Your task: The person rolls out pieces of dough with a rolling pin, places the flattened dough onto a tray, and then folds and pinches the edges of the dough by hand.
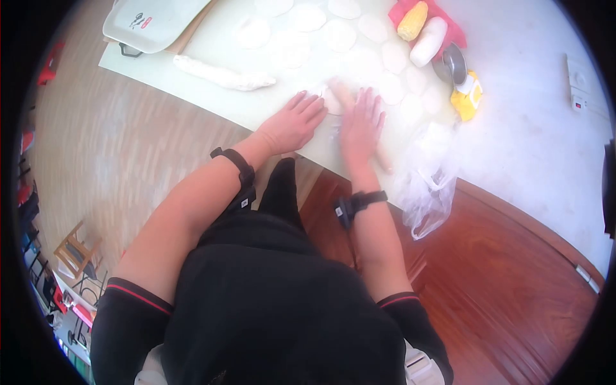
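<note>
My right hand (362, 128) lies over a thin wooden rolling pin (343, 93), palm down, its fingers stretched out and slightly blurred. The pin slants out past both sides of this hand. A small dough round (332, 102) lies between my hands, partly covered. My left hand (294, 124) rests palm down on the worktop with fingers extended, their tips at the left edge of that round; whether they pinch it cannot be seen. Beyond my left hand stretches a long floury dough roll (224, 76). Several flat dough rounds (340, 35) are spread farther back.
A pale tray (151, 25) stands at the back left. On the right are a corn cob (412, 21), a white cylindrical item (428, 42), a metal bowl (454, 64) and a yellow packet (467, 96). A clear plastic bag (428, 186) hangs over the front edge above brown wood.
</note>
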